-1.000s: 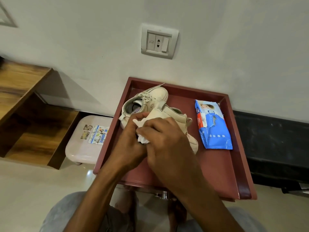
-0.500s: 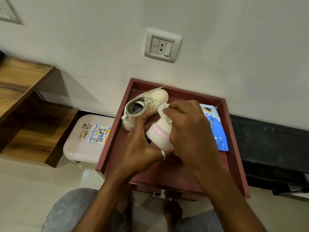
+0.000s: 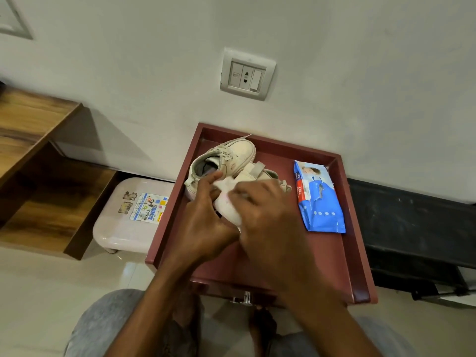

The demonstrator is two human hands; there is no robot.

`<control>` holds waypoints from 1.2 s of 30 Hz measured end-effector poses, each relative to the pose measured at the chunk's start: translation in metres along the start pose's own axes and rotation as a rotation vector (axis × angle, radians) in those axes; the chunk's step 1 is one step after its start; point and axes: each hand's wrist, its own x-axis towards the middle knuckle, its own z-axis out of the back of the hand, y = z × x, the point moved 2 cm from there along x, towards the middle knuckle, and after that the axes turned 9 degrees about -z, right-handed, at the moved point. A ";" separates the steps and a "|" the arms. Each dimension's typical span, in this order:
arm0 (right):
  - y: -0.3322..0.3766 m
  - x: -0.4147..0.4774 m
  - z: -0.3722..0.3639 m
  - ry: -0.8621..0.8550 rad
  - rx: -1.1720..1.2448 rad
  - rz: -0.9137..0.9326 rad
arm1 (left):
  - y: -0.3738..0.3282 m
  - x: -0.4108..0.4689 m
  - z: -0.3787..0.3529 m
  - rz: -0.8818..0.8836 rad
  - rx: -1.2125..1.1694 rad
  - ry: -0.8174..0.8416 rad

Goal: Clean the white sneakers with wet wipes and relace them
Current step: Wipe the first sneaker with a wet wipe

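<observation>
Two small white sneakers sit in a maroon tray (image 3: 347, 253). The laced sneaker (image 3: 231, 155) lies at the tray's back left. My left hand (image 3: 206, 225) grips the second sneaker (image 3: 229, 210) from the left and tilts it up, with its tongue (image 3: 257, 171) pointing away. My right hand (image 3: 268, 220) holds a white wet wipe (image 3: 240, 194) against that sneaker's top; the wipe is blurred and mostly hidden under my fingers. A blue pack of wet wipes (image 3: 319, 202) lies at the tray's right side.
The tray stands against a white wall with a switch plate (image 3: 247, 74). A pale plastic stool (image 3: 128, 215) sits to the left on the floor, beside wooden shelving (image 3: 38, 163). A black ledge (image 3: 412, 228) runs to the right. My knees are below the tray.
My right hand slid the wipe back along the held sneaker toward me, uncovering the blue pack. My left hand kept its grip and the sneaker tilted slightly.
</observation>
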 end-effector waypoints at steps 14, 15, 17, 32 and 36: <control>0.000 -0.006 -0.002 0.075 0.064 0.056 | -0.001 -0.002 -0.002 -0.005 0.058 0.015; -0.012 0.000 0.001 0.029 0.071 0.019 | -0.003 -0.001 -0.004 0.002 0.043 0.014; -0.027 0.010 0.010 -0.063 0.079 -0.084 | -0.007 0.000 -0.007 0.005 0.028 0.024; -0.037 0.023 0.029 -0.007 0.491 -0.376 | -0.009 0.001 -0.006 -0.030 0.014 0.069; -0.022 0.010 0.019 -0.033 0.158 -0.103 | -0.010 0.001 -0.007 -0.039 0.003 0.055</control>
